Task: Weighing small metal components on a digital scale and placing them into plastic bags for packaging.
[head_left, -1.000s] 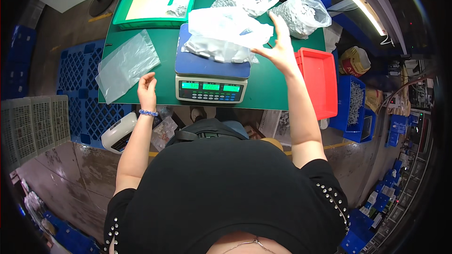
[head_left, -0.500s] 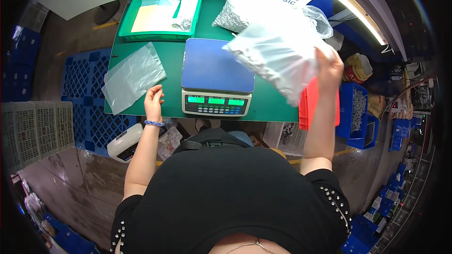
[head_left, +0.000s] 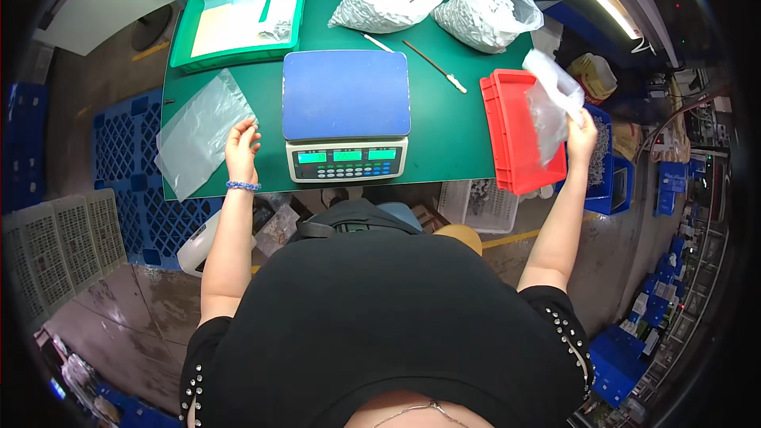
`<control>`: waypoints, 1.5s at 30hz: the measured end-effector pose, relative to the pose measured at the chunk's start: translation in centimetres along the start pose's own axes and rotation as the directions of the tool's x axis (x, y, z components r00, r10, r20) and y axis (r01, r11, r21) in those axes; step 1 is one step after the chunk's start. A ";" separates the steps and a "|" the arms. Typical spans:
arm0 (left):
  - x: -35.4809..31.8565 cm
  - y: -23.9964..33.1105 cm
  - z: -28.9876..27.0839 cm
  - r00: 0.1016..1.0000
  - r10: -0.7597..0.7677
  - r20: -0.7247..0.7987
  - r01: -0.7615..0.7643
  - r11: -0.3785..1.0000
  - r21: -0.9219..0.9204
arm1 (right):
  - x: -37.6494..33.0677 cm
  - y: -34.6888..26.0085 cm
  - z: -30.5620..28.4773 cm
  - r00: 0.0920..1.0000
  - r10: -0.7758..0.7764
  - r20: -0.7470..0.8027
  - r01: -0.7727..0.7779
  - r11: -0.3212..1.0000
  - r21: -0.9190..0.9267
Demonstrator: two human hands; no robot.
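Observation:
My left hand (head_left: 242,150) has its fingers curled and pressed on the near right corner of a flat, clear plastic bag (head_left: 198,139), which lies at the left of the green table. My right hand (head_left: 583,139) is closed on the gathered end of a translucent plastic bag (head_left: 548,107), held over a red plastic bin (head_left: 507,154) at the table's right end. That bag looks crumpled and slightly smeared; its contents cannot be made out. Between my hands stands a counting scale (head_left: 346,95) with a bare blue platform and lit green displays.
Two clear bags of small white pieces, a left one (head_left: 388,0) and a right one (head_left: 483,20), stand at the back. A brown stick with a white end (head_left: 436,66) lies before them. A green tray (head_left: 238,55) of papers sits back left. Blue bins (head_left: 610,190) stand beyond the right edge.
My right hand has swung the bag right and down from over the table to over the red bin. My left hand has moved forward onto the flat bag. The view has shifted a little.

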State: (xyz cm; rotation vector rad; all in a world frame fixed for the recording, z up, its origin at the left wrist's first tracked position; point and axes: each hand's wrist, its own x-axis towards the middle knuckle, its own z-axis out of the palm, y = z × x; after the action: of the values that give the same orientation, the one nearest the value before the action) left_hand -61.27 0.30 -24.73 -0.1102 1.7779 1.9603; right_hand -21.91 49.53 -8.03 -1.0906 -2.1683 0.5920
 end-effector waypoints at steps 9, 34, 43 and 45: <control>1.7 3.9 0.6 0.999 0.049 -0.010 -0.049 0.999 0.023 | -2.2 -5.4 4.3 0.934 -0.049 0.354 0.067 0.997 -0.039; 16.9 14.6 31.6 0.925 0.284 0.252 -0.309 0.949 0.064 | 18.0 -13.6 29.3 0.984 0.060 0.169 -0.145 0.816 0.559; 2.7 23.6 25.7 0.726 0.563 0.395 -0.384 0.808 -0.446 | 11.4 -21.1 12.6 0.942 -0.198 0.271 -0.159 0.447 0.880; 1.6 24.9 24.7 0.804 0.450 0.388 -0.280 0.863 -0.422 | 10.0 -22.6 12.0 0.941 -0.165 0.294 -0.200 0.429 0.881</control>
State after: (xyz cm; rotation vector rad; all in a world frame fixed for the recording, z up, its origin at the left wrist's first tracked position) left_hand -66.32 23.53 1.08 0.6090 1.1788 2.3030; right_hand -47.20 43.92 1.19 -0.3747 -1.5905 1.8222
